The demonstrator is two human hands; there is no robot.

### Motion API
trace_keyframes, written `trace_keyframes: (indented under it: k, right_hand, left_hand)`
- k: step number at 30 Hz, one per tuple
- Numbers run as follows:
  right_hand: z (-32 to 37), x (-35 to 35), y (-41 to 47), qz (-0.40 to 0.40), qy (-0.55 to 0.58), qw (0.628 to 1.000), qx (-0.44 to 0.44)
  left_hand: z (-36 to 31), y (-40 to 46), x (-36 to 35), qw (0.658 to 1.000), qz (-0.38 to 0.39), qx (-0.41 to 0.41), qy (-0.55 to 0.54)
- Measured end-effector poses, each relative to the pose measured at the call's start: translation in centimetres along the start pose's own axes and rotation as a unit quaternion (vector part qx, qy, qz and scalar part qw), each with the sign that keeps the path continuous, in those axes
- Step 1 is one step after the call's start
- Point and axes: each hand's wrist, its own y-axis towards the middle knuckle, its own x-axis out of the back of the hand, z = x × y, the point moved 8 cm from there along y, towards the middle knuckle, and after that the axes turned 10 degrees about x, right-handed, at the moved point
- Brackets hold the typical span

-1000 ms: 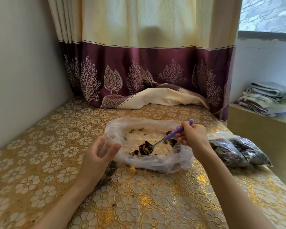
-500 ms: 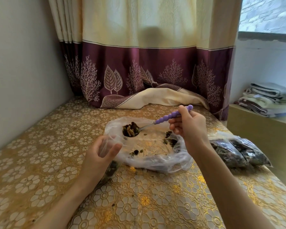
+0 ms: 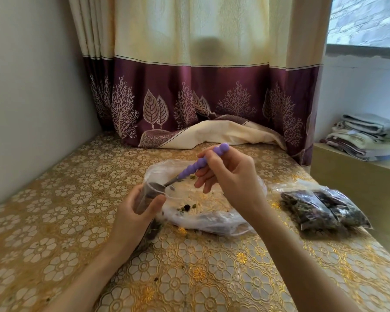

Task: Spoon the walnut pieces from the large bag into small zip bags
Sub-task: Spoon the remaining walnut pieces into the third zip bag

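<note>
Now spoon [image 3: 167,183] bowl inside small bag [image 3: 148,195], above left grip [image 3: 133,218].

Thin clear plastic, shiny metal and a glossy embossed cover under my hands.

The spoon [image 3: 190,171] has a matt purple beaded plastic handle and a bright metal bowl. The small zip bag [image 3: 148,197] and the large bag [image 3: 212,212] at frame centre are thin, crinkled clear film with soft glare. The table cover [image 3: 54,210] is glossy gold, embossed with flowers. At the top hangs a satiny cloth curtain [image 3: 189,86]; folded cloths [image 3: 367,136] sit at right.
</note>
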Motion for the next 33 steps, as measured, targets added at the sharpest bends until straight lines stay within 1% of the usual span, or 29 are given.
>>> trace_keyframes:
  k: [4, 7, 10, 13, 15, 18, 20, 23, 28, 33]
  right_hand:
    - [0.5, 0.7, 0.3, -0.006, 0.012, 1.000, 0.019]
    - [0.3, 2.2, 0.4, -0.071, 0.021, 0.997, 0.021]
    - [-0.9, 4.4, 0.2, -0.155, 0.032, 0.987, -0.003]
    - [-2.5, 6.2, -0.1, -0.196, 0.019, 0.980, -0.041]
    - [-3.5, 6.9, -0.3, -0.196, -0.019, 0.978, -0.065]
    - [-5.0, 7.7, -0.6, -0.178, -0.123, 0.971, -0.104]
    - [-5.7, 7.7, -0.8, -0.155, -0.178, 0.964, -0.122]
    - [-6.3, 7.7, -1.1, -0.138, -0.224, 0.955, -0.140]
    - [-7.3, 7.3, -1.2, -0.128, -0.202, 0.954, -0.179]
    - [-7.9, 5.4, -1.7, -0.105, -0.129, 0.963, -0.212]
  left_hand:
    - [0.0, 0.1, 0.4, 1.000, -0.010, -0.005, -0.005]
    - [0.0, 0.3, 1.1, 1.000, -0.026, -0.007, 0.002]
    - [0.1, 0.5, 2.0, 0.999, -0.038, 0.006, -0.030]
    - [-0.2, 0.8, 3.4, 0.996, -0.088, 0.003, -0.021]
    - [-0.6, 0.9, 4.4, 0.992, -0.122, -0.002, -0.034]
    - [-1.3, 0.9, 5.1, 0.988, -0.149, -0.017, -0.038]
    - [-1.5, 0.8, 5.2, 0.988, -0.148, -0.026, -0.033]
    - [-1.2, 0.8, 4.5, 0.992, -0.124, -0.021, -0.017]
    - [-0.4, 0.8, 3.3, 0.997, -0.076, -0.005, -0.026]
    - [0.8, 0.6, 2.4, 0.999, -0.044, 0.011, -0.002]
